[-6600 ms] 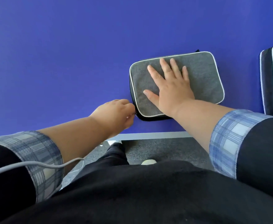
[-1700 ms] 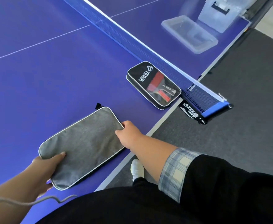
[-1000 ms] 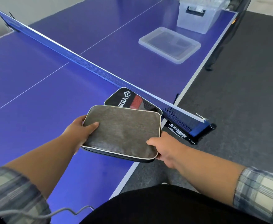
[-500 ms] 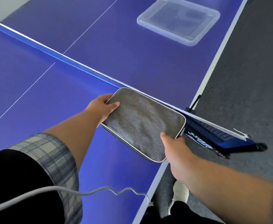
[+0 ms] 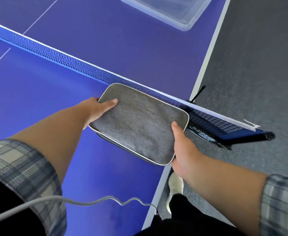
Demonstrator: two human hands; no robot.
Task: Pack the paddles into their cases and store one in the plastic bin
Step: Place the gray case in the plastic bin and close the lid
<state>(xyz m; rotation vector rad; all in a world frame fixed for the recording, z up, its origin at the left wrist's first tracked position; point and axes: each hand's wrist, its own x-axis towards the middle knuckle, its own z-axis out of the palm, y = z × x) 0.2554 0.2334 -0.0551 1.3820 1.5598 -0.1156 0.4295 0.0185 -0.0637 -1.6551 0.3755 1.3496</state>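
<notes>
Both grip case [image 5: 138, 124]: left hand [image 5: 98, 110], right hand [image 5: 183, 150]

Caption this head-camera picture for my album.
Left hand and right hand grip a grey case over the blue table by the net, clear tray beyond.

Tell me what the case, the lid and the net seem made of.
The case: looks like grey fabric, matte, with heathered grain and pale piping.
The lid: clear plastic, glossy; the table shows through.
The net: probably fine mesh textile with a white top band.
</notes>
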